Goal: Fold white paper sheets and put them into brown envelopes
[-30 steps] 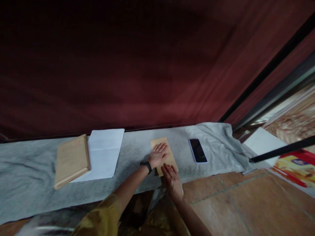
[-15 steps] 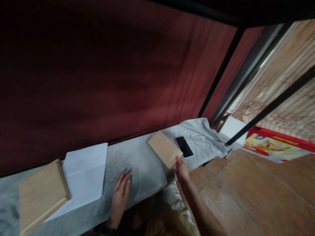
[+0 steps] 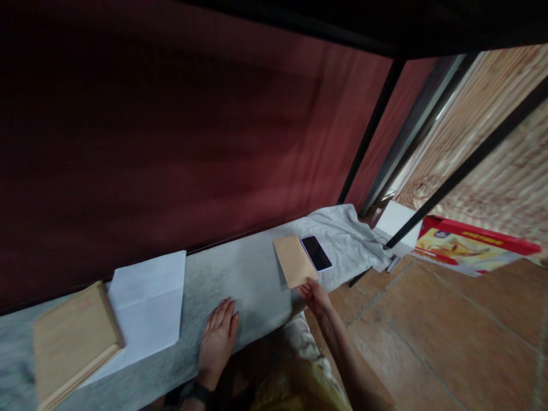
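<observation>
My right hand [image 3: 314,293] pinches the near edge of a small brown envelope [image 3: 294,261], thumb on top and fingers curled beneath. The envelope lies close along the left side of a phone [image 3: 317,253] with a dark screen and a pale edge. My left hand [image 3: 219,333] rests flat on the grey cloth [image 3: 244,279], palm down, holding nothing, a dark band on its wrist. Left of it are sheets of white paper [image 3: 148,302] with a crease across them. A thick stack of brown envelopes [image 3: 77,342] partly covers the sheets.
A dark red panel [image 3: 192,160] rises behind the cloth-covered surface. Black bars [image 3: 372,131] stand at the right. Beyond them a white box [image 3: 398,225] and a red and yellow printed carton [image 3: 466,245] sit by the tiled floor [image 3: 428,319].
Both hands were pressing the envelope flat; my left hand has left it and moved left onto the cloth. My right hand has carried the envelope right, beside the phone. The view has turned right.
</observation>
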The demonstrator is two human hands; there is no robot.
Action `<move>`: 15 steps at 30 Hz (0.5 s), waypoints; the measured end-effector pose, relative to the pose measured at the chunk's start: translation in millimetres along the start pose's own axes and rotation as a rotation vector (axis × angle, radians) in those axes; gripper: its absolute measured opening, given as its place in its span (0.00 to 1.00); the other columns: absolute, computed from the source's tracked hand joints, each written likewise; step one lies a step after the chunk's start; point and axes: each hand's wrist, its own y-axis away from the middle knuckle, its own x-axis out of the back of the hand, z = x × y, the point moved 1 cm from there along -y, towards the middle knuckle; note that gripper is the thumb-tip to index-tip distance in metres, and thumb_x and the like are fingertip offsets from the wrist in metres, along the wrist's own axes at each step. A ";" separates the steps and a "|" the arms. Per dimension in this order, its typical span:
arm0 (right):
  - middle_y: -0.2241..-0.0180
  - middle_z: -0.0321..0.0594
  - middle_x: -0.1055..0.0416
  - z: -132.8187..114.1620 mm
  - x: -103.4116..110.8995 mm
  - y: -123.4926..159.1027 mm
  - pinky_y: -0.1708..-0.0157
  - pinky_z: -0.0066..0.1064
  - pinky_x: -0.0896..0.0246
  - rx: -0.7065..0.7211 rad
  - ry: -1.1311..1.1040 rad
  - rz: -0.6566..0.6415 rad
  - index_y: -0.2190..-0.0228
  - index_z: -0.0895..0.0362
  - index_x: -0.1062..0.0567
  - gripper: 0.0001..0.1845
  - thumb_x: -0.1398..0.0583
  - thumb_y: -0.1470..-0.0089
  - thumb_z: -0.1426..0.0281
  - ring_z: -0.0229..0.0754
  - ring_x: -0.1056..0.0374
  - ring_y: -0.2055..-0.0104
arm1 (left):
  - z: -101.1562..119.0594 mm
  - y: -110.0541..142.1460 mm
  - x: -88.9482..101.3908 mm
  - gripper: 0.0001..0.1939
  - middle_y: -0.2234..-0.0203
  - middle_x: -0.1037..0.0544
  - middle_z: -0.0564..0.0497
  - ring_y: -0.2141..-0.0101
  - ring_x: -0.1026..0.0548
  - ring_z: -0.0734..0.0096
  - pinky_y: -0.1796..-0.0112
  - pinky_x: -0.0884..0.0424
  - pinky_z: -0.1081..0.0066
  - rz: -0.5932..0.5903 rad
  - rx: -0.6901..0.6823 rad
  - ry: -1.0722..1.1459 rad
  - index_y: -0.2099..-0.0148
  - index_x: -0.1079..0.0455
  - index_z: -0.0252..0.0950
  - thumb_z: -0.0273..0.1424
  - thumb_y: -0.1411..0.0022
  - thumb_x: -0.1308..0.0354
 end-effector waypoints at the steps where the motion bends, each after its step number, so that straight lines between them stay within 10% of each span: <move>1: 0.82 0.32 0.34 2.0 1.2 1.4 0.71 0.36 0.24 -0.042 0.004 0.002 0.78 0.52 0.36 0.19 0.33 0.55 0.57 0.42 0.29 0.77 | 0.5 -0.2 0.3 0.24 0.42 0.26 0.41 0.41 0.30 0.50 0.39 0.38 0.51 0.001 -0.001 0.005 0.42 0.29 0.39 0.43 0.32 0.53; 15: 0.75 0.48 0.22 -16.7 24.5 3.9 0.74 0.33 0.26 -0.279 0.295 -0.016 0.75 0.58 0.29 0.17 0.39 0.43 0.58 0.43 0.24 0.75 | 4.9 0.0 0.9 0.23 0.41 0.27 0.38 0.40 0.31 0.49 0.40 0.37 0.50 0.005 -0.046 -0.067 0.40 0.30 0.35 0.40 0.30 0.53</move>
